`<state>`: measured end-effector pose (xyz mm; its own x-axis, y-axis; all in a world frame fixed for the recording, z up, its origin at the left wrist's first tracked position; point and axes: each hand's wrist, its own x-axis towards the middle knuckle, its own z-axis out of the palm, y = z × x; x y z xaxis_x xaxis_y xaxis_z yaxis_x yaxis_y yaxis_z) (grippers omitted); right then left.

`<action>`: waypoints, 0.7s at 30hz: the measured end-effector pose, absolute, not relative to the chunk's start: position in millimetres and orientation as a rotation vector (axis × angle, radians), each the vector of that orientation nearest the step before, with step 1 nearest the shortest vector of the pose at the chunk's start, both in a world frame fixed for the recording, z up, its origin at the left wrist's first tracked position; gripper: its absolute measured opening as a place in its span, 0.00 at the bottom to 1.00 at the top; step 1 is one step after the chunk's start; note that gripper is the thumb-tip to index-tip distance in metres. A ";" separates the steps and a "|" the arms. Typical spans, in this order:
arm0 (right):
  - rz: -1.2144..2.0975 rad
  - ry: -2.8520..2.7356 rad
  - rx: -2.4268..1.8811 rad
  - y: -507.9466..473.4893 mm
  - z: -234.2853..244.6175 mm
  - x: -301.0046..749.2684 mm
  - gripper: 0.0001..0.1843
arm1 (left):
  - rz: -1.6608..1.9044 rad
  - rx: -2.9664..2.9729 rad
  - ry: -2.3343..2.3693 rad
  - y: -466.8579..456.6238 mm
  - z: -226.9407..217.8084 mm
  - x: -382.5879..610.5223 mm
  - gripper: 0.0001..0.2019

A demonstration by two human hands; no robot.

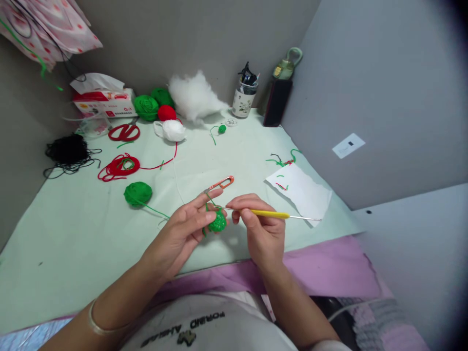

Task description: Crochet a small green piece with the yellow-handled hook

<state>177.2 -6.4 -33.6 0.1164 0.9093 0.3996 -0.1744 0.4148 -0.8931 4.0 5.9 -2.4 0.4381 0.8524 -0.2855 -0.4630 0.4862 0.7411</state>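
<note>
The left hand point(185, 233) pinched the green crocheted piece point(218, 224) between thumb and fingers, above the table's point(73, 243) near edge. Just right of it, the right hand point(262, 233) gripped the yellow crochet hook point(269, 213), whose shaft lay left to right with its tip at the piece.

Pale green table point(73, 234) in grey corner. Back left: tissue box point(106, 103), two green yarn balls point(146, 107), red ball point(166, 113), white ball point(173, 130) just in front. White stuffing point(195, 100) against wall, cup of pens point(243, 100) beside it, then dark bottle point(278, 100). Black yarn tangle point(67, 150) at left edge, red yarn coil point(119, 167) near it. Orange snips point(221, 184) mid-table. White paper point(302, 191) at right, thread scraps on top. Pink cloth point(329, 268) along near edge.
</note>
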 end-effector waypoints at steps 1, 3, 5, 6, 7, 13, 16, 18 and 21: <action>0.938 -1.165 -0.798 -5.9 -32.9 179.3 0.07 | 0.886 0.610 0.713 6.7 -2.6 2.8 0.26; 0.988 -1.112 -0.798 -4.5 -31.3 183.2 0.07 | 0.879 0.588 0.710 7.9 -2.5 0.7 0.24; 1.064 -1.048 -0.800 -3.0 -30.1 184.8 0.08 | 0.868 0.596 0.711 8.0 -1.9 0.3 0.22; 1.094 -1.025 -0.802 -2.6 -29.8 184.3 0.09 | 0.867 0.616 0.717 7.5 -1.5 0.8 0.22; 1.110 -1.018 -0.804 -2.5 -29.9 183.0 0.10 | 0.867 0.644 0.724 6.8 -1.2 1.8 0.24; 0.926 -1.250 -0.864 -6.4 -30.4 171.5 0.07 | 0.920 0.864 0.752 3.2 -4.6 7.1 0.25; 0.743 -1.385 -0.886 -9.3 -29.6 172.1 0.11 | 0.950 0.871 0.784 3.5 -7.4 8.1 0.22; 0.505 -1.548 -0.910 -11.6 -31.9 173.4 0.17 | 0.981 0.842 0.807 3.5 -8.1 9.8 0.21; 0.121 -1.754 -0.922 -15.0 -39.6 173.3 0.28 | 0.997 0.756 0.805 3.0 -7.1 13.4 0.22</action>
